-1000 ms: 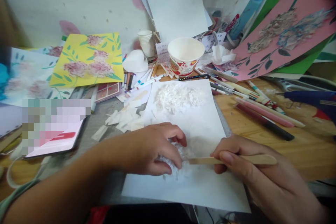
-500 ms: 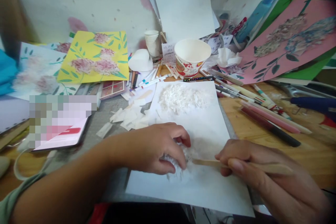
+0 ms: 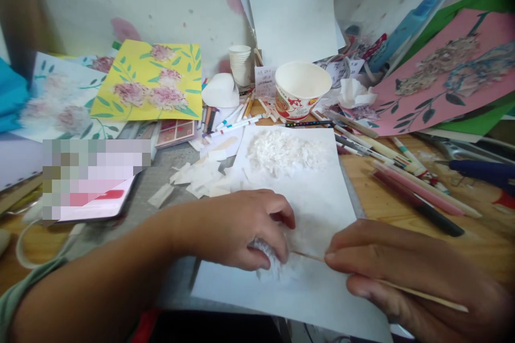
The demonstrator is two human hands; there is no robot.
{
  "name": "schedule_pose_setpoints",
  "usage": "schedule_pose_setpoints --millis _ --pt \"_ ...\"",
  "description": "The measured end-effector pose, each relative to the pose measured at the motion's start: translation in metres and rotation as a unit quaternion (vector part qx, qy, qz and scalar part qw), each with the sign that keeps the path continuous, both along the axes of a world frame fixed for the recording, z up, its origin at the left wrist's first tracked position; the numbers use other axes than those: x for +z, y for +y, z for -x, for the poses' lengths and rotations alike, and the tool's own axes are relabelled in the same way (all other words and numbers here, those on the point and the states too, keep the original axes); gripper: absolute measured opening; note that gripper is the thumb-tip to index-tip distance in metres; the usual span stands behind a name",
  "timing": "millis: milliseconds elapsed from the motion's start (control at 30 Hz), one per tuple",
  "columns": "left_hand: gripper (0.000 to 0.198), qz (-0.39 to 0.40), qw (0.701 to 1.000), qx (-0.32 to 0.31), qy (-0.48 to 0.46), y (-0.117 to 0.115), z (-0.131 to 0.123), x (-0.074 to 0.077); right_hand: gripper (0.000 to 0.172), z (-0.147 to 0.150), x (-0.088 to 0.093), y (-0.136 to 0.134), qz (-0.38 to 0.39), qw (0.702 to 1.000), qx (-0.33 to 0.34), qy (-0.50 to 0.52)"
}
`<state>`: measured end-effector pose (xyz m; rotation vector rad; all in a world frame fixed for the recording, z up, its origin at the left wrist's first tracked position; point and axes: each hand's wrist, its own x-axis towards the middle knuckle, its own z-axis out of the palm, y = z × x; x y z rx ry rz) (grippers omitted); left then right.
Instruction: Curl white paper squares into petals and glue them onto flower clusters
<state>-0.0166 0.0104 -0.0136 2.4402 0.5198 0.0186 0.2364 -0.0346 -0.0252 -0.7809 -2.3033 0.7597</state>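
Note:
My left hand (image 3: pixel 257 230) rests on a white paper sheet (image 3: pixel 317 300), its fingers bent round a clump of crinkled white paper pieces (image 3: pixel 267 265) and holding it against the sheet. Part of that clump is hidden beneath the fingers. Pinched in my right hand (image 3: pixel 390 262) is a thin, flat wooden craft stick (image 3: pixel 308 255), turned edge-on; its tip meets the clump beside my left fingertips. Farther up the same sheet lies a larger patch of ruffled white paper bits (image 3: pixel 281 153). Several loose cut paper pieces (image 3: pixel 197 176) are scattered left of it.
Behind the sheet stands a paper bowl (image 3: pixel 301 88), with stacked paper cups (image 3: pixel 240 67) to its left. Markers (image 3: pixel 418 193) and a glue gun (image 3: pixel 483 170) lie right. A phone (image 3: pixel 104 187) is at left. Yellow (image 3: pixel 189 83) and pink (image 3: pixel 402 118) flower artworks flank the area.
The craft stick has rotated from showing its flat face to edge-on, and my right fingers have shifted along it. My left hand stays almost in place over the clump.

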Motion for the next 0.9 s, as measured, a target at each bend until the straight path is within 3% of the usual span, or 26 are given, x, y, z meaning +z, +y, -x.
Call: schedule_pose_setpoints --millis 367,667,800,900 --pt "0.023 0.010 1.000 0.003 -0.022 0.000 0.001 -0.003 0.019 0.008 -0.004 -0.010 0.089 0.996 0.014 0.018" --pt "0.020 0.049 0.998 0.006 -0.043 0.002 0.005 -0.002 0.016 -0.011 0.007 -0.006 0.154 0.982 -0.087 0.071" --pt "0.014 0.042 0.993 0.072 -0.083 0.004 0.007 0.004 0.022 -0.019 0.009 -0.003 0.151 0.967 -0.168 0.118" --pt "0.010 0.013 0.988 0.113 -0.104 0.004 0.007 0.005 0.023 -0.022 0.008 -0.002 0.152 0.962 -0.187 0.125"
